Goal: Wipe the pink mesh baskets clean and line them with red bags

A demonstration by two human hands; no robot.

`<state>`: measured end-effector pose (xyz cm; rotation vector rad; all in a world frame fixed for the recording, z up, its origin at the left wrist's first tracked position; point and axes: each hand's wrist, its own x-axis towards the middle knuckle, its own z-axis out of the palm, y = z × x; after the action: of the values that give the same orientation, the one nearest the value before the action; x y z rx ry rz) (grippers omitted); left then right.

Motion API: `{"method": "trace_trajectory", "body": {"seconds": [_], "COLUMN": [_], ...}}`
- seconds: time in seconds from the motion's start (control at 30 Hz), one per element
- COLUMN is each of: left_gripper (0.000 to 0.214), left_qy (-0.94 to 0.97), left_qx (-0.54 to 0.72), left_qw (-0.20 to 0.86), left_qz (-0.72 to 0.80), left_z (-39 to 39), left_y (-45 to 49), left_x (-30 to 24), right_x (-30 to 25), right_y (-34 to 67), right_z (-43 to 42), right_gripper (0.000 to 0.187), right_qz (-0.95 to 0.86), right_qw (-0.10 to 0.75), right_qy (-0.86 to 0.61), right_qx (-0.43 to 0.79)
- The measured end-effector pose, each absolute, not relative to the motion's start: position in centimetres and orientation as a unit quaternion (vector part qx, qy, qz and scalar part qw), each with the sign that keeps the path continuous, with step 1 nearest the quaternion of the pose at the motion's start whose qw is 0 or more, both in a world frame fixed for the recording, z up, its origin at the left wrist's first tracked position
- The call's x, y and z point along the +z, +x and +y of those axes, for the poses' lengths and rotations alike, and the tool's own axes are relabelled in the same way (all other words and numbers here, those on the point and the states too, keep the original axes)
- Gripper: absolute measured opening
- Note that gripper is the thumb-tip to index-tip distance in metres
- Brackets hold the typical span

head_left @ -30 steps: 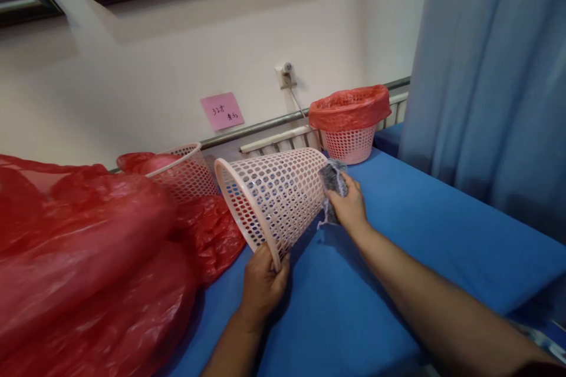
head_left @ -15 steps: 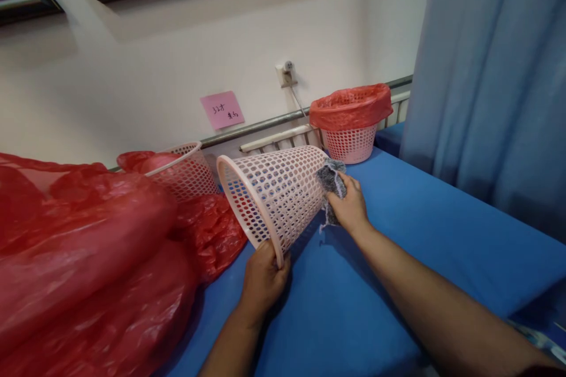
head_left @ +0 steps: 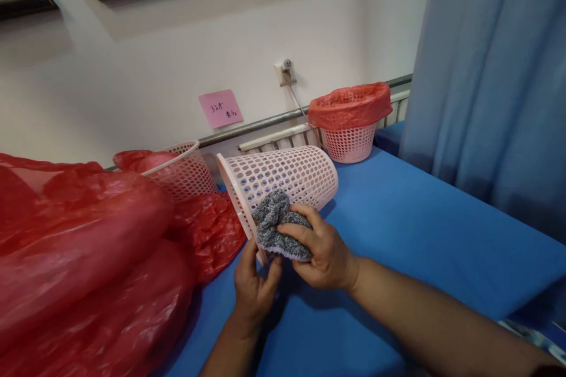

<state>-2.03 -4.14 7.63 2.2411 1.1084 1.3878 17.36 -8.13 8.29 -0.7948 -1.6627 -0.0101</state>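
Note:
A pale pink perforated wastebasket [head_left: 300,171] lies on its side, its open mouth facing left toward me. My left hand [head_left: 255,283] grips the lower part of its rim between thumb and fingers. In my right hand [head_left: 325,247] is a bunched grey cleaning cloth [head_left: 280,227] with a light edge. The cloth presses against the basket's side close to the rim, just above my left hand, and hides part of the wall there.
Crumpled red plastic bags [head_left: 88,259] heap up at left, beside another pink basket [head_left: 188,174]. A basket with a red liner [head_left: 349,112] stands upright at the back right on the blue surface [head_left: 424,230]. A blue curtain [head_left: 490,70] hangs at right.
My right hand has brought the cloth from the basket's base end leftward and nearer to the rim. My left hand keeps the rim, with its fingers shifted slightly.

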Motion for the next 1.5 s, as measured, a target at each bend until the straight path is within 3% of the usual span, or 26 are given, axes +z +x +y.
{"method": "trace_trajectory", "body": {"seconds": [0.17,0.33,0.43,0.53,0.67,0.77,0.9,1.1,1.23,1.37,1.5], "left_gripper": [0.027,0.023,0.023,0.022,0.018,0.017,0.033,0.032,0.032,0.028,0.037], "left_qy": [0.764,0.792,0.814,0.829,0.849,0.854,0.848,0.849,0.855,0.868,0.866], "left_qx": [0.494,0.472,0.444,0.415,0.388,0.389,0.384,0.381,0.359,0.324,0.316], "left_qw": [0.133,0.113,0.110,0.107,0.111,0.122,0.128,0.116,0.117,0.156,0.195], "left_qz": [0.393,0.369,0.357,0.359,0.341,0.324,0.343,0.346,0.357,0.342,0.337], "left_z": [-3.5,-3.2,-3.3,-3.4,-3.2,-3.0,-2.8,-2.4,-2.2,-2.3,-2.0], "left_y": [-2.5,-2.3,-2.0,-1.9,-2.0,-2.1,-2.2,-2.3,-2.4,-2.3,-2.1], "left_x": [7.4,7.4,7.3,7.2,7.1,7.0,7.0,6.5,6.3,6.5,6.6], "right_x": [7.4,5.2,4.6,5.2,7.0,7.5,6.2,4.6,5.9,7.6,7.7], "right_y": [18.3,23.0,24.1,22.0,17.8,17.1,20.0,24.8,22.2,18.1,18.4], "right_z": [-6.5,-1.4,0.1,-1.8,-6.7,-7.9,-4.5,0.3,-2.6,-7.2,-7.3], "right_gripper": [0.066,0.049,0.050,0.052,0.064,0.067,0.057,0.055,0.056,0.069,0.068], "right_qz": [-0.679,-0.400,-0.313,-0.418,-0.670,-0.716,-0.581,-0.290,-0.438,-0.693,-0.688], "right_qw": [0.611,0.696,0.703,0.695,0.624,0.602,0.655,0.710,0.696,0.615,0.616], "right_qy": [-0.408,-0.596,-0.632,-0.583,-0.402,-0.352,-0.483,-0.635,-0.569,-0.374,-0.381], "right_qx": [-0.015,0.034,0.089,0.046,-0.013,-0.021,-0.023,0.095,0.015,-0.045,-0.044]}}
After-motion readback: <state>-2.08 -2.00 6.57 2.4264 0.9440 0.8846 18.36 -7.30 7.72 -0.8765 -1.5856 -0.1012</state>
